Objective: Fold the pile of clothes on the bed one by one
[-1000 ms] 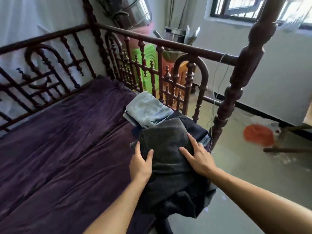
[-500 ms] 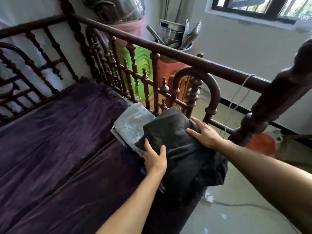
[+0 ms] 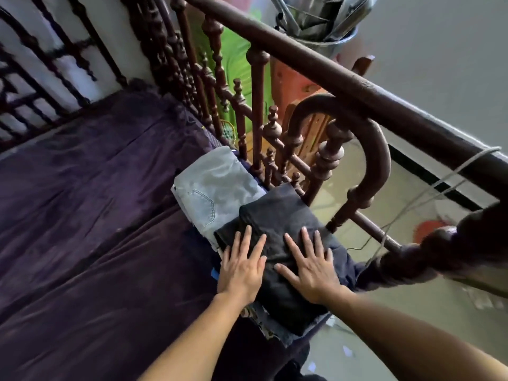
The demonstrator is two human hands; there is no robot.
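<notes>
A folded dark grey garment (image 3: 277, 215) lies on top of a stack of folded clothes at the right edge of the bed. My left hand (image 3: 242, 266) and my right hand (image 3: 310, 270) rest flat on it, palms down, fingers spread, holding nothing. Folded light grey jeans (image 3: 214, 188) lie just behind the stack, partly under it. Edges of darker folded clothes (image 3: 341, 257) show beneath the grey garment.
The bed has a dark purple cover (image 3: 96, 229). A carved wooden rail (image 3: 357, 86) with spindles runs close along the stack's right side, with a thick bedpost (image 3: 472, 243) at the near right. Metal pots (image 3: 316, 20) stand beyond the rail.
Both hands went from gripping the dark grey garment's sides to lying flat on top of it. The garment now sits squarely on the stack, and my view has moved closer to the rail.
</notes>
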